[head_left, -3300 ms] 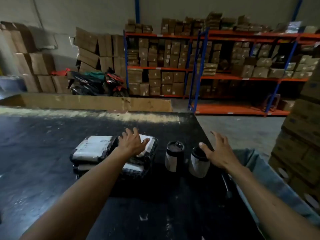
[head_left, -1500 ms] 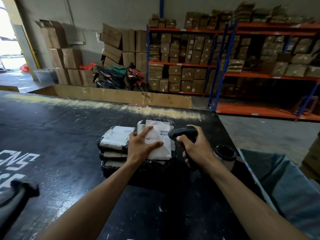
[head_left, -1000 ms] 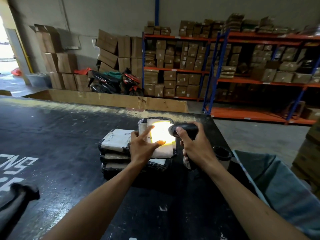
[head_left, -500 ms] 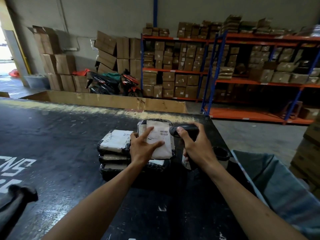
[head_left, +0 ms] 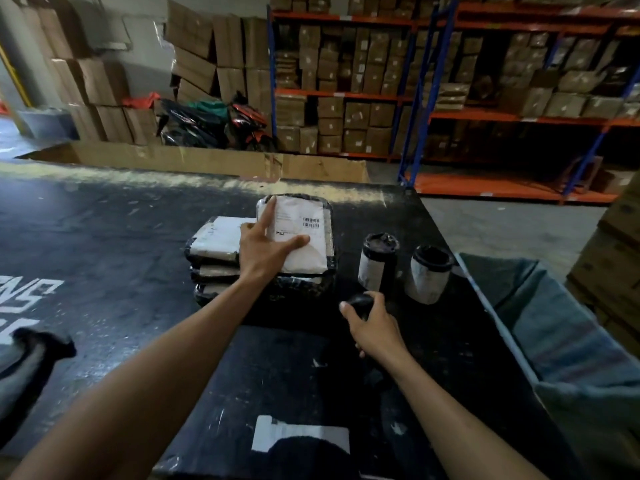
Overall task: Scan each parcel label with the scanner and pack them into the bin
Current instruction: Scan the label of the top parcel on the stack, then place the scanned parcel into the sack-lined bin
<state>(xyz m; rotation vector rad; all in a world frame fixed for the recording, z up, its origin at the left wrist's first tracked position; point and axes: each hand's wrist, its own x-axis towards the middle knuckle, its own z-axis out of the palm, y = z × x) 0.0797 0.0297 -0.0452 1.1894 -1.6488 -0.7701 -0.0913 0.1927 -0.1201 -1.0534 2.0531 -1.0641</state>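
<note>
Two stacks of black-wrapped parcels with white labels sit mid-table. My left hand (head_left: pixel 265 249) lies with spread fingers on the top parcel (head_left: pixel 301 233) of the right stack, its barcode label facing up. The left stack (head_left: pixel 214 251) is beside it. My right hand (head_left: pixel 372 322) is lower on the table, near the front right, closed around the black scanner (head_left: pixel 360 303), whose body is mostly hidden by the hand. The grey fabric bin (head_left: pixel 554 327) stands open at the table's right edge.
Two black-lidded cylinders (head_left: pixel 377 261) (head_left: pixel 429 273) stand between the parcels and the bin. A white label (head_left: pixel 298 433) lies at the table's near edge. The black table (head_left: pixel 104 237) stretches left. Shelving with cartons and a parked motorbike are behind.
My right hand has pulled the scanner back from the label, down toward me and onto the table. The scan light that lit the label a second ago is off. The left hand stays on the parcel.
</note>
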